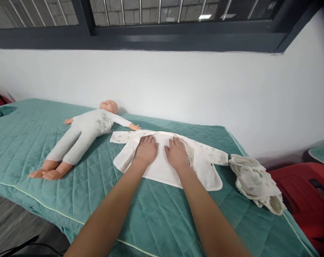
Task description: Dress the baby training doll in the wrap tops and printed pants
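Observation:
A small white baby jacket (162, 162) lies spread open on the green quilted cover, its patterned sleeves stretched out to both sides. My left hand (147, 150) rests flat on the jacket's left inner part, fingers extended. On the right inner part lies my right hand (177, 152), also flat, beside a bunched fold of cloth. Both palms face down, and neither hand grasps anything. To the left, a baby doll (91, 125) in a pale one-piece lies on its back, one hand close to the jacket's left sleeve.
A crumpled patterned cloth (255, 180) sits at the right edge of the green quilted cover (156, 210), by the jacket's right sleeve. Beyond that edge stands a red object (309, 192). A white wall (178, 85) with a barred window borders the back.

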A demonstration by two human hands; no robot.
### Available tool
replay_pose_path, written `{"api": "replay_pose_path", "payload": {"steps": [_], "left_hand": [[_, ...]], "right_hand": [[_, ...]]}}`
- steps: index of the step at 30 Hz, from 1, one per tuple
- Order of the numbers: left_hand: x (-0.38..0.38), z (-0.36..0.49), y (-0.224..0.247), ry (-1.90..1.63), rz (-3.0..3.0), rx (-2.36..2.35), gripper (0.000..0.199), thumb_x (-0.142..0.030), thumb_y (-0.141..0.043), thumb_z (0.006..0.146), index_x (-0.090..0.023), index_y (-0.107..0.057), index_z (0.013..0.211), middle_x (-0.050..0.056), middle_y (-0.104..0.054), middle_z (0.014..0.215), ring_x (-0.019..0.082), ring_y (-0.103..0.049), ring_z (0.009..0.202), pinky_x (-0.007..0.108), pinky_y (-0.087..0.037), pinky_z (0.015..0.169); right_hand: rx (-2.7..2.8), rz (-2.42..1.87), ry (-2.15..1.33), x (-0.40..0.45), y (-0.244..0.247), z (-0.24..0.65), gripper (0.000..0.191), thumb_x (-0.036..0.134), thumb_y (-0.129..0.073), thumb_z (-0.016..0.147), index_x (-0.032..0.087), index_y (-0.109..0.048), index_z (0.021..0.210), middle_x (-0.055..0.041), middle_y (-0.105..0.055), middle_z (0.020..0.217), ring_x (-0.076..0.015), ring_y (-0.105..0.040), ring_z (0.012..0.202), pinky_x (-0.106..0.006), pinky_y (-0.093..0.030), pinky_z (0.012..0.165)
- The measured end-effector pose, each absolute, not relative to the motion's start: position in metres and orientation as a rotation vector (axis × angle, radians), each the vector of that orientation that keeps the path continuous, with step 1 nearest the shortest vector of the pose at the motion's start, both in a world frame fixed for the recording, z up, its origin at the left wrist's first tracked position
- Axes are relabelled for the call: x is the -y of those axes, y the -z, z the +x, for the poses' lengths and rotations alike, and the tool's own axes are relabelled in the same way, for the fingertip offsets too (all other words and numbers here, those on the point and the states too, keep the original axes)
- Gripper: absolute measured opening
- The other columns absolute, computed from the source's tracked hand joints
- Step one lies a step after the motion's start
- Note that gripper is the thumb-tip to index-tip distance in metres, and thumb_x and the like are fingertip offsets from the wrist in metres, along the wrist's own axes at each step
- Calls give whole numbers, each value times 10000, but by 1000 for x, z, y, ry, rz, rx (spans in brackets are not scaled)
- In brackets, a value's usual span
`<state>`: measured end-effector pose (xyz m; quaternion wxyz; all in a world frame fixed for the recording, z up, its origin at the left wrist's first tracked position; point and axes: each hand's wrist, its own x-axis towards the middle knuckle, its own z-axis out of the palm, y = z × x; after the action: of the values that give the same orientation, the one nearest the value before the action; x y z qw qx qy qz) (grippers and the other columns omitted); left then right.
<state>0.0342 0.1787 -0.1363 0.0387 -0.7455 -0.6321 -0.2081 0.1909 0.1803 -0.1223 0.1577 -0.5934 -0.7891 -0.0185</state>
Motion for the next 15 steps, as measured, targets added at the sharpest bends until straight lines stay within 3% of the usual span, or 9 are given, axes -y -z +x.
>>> {"api": "replay_pose_path", "payload": {"steps": [8, 15], "left_hand": [[-177, 36, 140, 583, -2397, 1955, 537, -380, -276, 1003, -103, -454, 1427, 144, -407, 1540, 272, -313, 1461, 472, -221, 1205], [-175, 41, 132, 416, -2403, 2102, 600, -358, -216, 998, -49, -344, 1497, 127, -291, 1599, 260, -227, 1494, 461, -164, 1231]], "right_hand": [[2387, -1676, -63, -182, 126, 188, 584, 401, -273, 1021, 34, -398, 1458, -200, -305, 1574, -284, -259, 1470, -429, -192, 1180], [2407, -1848, -92, -183, 127, 183, 686, 499, -136, 1011, 88, -256, 1547, -139, -138, 1634, -287, -105, 1513, -459, -110, 1199]]}}
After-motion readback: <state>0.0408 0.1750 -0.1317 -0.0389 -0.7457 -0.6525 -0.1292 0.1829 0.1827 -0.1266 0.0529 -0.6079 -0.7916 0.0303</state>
